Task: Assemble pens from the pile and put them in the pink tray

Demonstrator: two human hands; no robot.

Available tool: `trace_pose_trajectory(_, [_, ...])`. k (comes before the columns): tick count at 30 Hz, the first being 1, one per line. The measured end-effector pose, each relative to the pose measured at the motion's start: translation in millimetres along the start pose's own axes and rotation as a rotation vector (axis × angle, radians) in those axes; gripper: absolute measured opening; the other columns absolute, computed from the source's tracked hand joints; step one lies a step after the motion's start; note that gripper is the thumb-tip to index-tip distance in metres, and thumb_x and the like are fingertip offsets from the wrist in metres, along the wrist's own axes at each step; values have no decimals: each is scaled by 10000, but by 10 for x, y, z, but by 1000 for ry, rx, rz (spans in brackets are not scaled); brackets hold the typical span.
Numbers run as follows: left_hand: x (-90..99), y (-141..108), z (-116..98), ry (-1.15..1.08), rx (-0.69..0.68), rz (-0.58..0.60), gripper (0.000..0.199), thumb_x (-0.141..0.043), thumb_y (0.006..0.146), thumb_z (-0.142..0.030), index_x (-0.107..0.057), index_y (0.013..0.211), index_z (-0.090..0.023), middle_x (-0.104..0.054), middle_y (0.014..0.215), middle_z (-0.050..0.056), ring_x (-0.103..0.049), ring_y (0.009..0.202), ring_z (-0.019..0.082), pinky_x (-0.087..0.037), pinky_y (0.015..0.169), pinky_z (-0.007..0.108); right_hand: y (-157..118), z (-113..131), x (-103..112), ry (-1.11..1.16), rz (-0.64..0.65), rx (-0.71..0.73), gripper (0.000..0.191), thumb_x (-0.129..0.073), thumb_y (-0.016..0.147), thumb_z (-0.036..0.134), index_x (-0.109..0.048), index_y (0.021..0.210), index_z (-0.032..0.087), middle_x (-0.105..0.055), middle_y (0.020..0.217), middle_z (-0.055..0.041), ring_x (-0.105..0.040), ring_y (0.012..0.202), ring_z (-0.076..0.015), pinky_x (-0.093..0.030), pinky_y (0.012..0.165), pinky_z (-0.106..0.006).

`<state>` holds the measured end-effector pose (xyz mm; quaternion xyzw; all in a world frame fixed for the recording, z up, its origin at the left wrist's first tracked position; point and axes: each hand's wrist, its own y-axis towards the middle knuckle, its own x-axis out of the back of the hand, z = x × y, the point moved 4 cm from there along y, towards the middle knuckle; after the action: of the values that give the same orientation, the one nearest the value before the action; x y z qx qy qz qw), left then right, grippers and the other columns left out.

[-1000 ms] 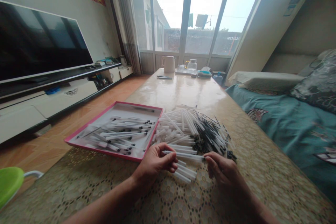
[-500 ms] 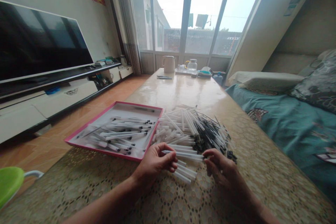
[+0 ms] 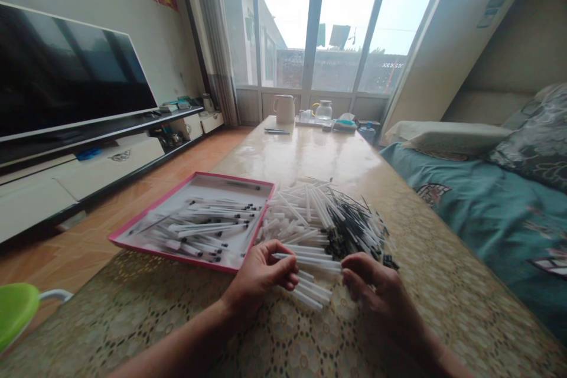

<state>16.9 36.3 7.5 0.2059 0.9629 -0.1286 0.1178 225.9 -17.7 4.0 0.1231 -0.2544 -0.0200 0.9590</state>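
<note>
A white pen lies level between my hands. The fingers of my left hand pinch its left end, and my right hand has its fingertips closed round the right end. Just below are several loose white barrels. Behind my hands is a pile of white tubes, with thin black refills and small black parts on its right side. To the left, a pink-rimmed tray holds several white pens with black ends.
The patterned table reaches toward the window. At its far end stand a cream jug, a glass pitcher and a tissue pack. A green stool is at the lower left, a teal-covered sofa at the right.
My right hand's fingers have shifted slightly and now cover the pen's dark right end. My left hand keeps its hold almost unmoved.
</note>
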Motion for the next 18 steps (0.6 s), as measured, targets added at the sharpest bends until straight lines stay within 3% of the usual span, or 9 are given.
trace_pose_trajectory(10, [10,9,-36,-16,-54,-9,289,-761,682,-330,-575,759,-123,-656,602,28,-613,514,119,-495,495,214,14,26,73,80,43,-102,224,-500,871,399,-529,782,196,-538,620,34,-507,499,-111,-417,488,-217])
trace_pose_trajectory(12, [47,21,-56,-76,-88,-68,289,-774,665,-312,-574,764,-127,-657,597,22,-613,516,118,-494,499,207,25,5,191,144,-51,-138,215,-522,853,395,-525,774,196,-493,597,49,-477,498,-107,-402,477,-209])
trace_pose_trajectory(18, [116,21,-67,-189,-163,-256,331,-792,633,-282,-585,845,-135,-688,668,25,-646,576,124,-523,567,210,11,-283,601,271,-526,-239,244,-597,771,412,-501,726,192,-443,494,78,-382,404,-78,-322,386,-178])
